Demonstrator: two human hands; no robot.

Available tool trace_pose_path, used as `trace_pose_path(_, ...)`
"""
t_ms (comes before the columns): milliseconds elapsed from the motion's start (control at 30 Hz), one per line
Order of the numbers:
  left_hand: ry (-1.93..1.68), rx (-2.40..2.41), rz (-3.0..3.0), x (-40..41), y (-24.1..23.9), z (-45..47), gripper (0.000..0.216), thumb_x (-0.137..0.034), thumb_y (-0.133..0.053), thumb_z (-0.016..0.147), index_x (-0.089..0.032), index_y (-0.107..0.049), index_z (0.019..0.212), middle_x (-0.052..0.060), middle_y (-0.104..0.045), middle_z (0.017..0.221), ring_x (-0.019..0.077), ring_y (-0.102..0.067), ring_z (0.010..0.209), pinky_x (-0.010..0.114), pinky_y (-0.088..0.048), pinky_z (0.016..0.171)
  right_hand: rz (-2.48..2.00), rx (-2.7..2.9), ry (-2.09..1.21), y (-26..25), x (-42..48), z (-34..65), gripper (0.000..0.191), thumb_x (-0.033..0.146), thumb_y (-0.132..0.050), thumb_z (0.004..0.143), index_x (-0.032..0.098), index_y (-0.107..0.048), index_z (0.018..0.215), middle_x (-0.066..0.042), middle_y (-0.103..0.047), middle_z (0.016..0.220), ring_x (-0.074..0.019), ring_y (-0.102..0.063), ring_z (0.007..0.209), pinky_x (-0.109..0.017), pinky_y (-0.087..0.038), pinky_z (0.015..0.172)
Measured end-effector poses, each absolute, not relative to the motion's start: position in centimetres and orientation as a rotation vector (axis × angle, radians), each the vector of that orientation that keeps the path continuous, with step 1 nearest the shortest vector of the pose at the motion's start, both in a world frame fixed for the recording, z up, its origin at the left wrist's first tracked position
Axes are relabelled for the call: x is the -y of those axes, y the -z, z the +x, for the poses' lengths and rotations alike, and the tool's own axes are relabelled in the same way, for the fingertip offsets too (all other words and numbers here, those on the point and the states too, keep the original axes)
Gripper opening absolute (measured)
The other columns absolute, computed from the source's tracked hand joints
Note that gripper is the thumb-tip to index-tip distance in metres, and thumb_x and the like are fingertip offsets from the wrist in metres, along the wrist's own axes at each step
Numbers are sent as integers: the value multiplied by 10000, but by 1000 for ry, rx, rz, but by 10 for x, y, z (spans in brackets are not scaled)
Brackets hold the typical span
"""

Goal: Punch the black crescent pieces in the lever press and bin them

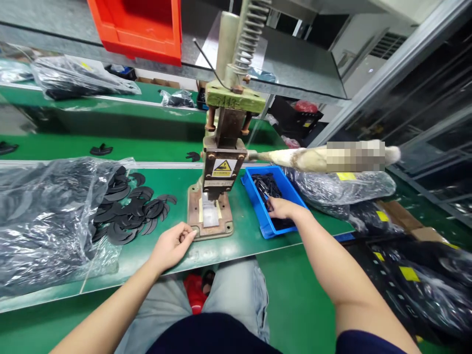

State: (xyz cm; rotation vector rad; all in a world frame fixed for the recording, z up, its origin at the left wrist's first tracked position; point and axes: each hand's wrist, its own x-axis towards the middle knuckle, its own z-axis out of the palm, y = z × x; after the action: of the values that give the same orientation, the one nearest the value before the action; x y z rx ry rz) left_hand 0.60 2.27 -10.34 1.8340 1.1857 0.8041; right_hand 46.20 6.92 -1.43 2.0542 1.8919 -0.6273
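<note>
A hand press stands on the green bench, its rusty base plate near the front edge. My left hand rests on the bench just left of that base, fingers curled in, nothing visible in them. My right hand reaches into the blue bin right of the press, fingertips pinched among small black parts. A pile of black crescent-shaped pieces spills from a clear plastic bag at the left.
The press lever sticks out to the right above the bin. Bags of black parts lie right of the bin and lower right. An orange bin sits on the overhead shelf. A second green bench runs behind with loose black pieces.
</note>
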Motion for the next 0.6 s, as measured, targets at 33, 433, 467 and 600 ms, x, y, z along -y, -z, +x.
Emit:
trace_pose_path(33, -812, -1187, 1826, -22, 103, 6, 339, -535, -574, 982, -224, -648, 870, -1, -638, 747, 166, -590, 685, 268, -458, 665, 2056, -1898, 617, 16, -67, 459, 377, 479, -636, 975, 169, -657, 1188, -65, -702, 1153, -164, -682, 1009, -388, -613, 918)
trace_pose_path(433, -859, -1208, 1813, -19, 104, 7, 345, -550, -584, 980, -222, -642, 893, -8, -616, 750, 159, -556, 676, 263, -434, 651, 2207, -1957, 555, 13, -38, 467, 395, 491, -634, 973, 175, -650, 1208, -71, -696, 1185, -178, -678, 1055, -417, -604, 962)
trace_pose_path(467, -857, -1208, 1814, -19, 105, 7, 348, -553, -584, 980, -221, -642, 896, -9, -615, 751, 158, -556, 676, 263, -435, 651, 2201, -1954, 582, 14, -36, 467, 395, 489, -642, 969, 173, -650, 1206, -70, -697, 1179, -176, -679, 1047, -413, -607, 953)
trace_pose_path(600, -853, -1217, 1822, -19, 106, 7, 355, -559, -584, 979, -220, -640, 893, -14, -614, 746, 155, -556, 674, 262, -434, 651, 2186, -1997, 683, 22, -34, 462, 369, 460, -650, 971, 166, -653, 1194, -66, -698, 1163, -165, -683, 1017, -387, -618, 913)
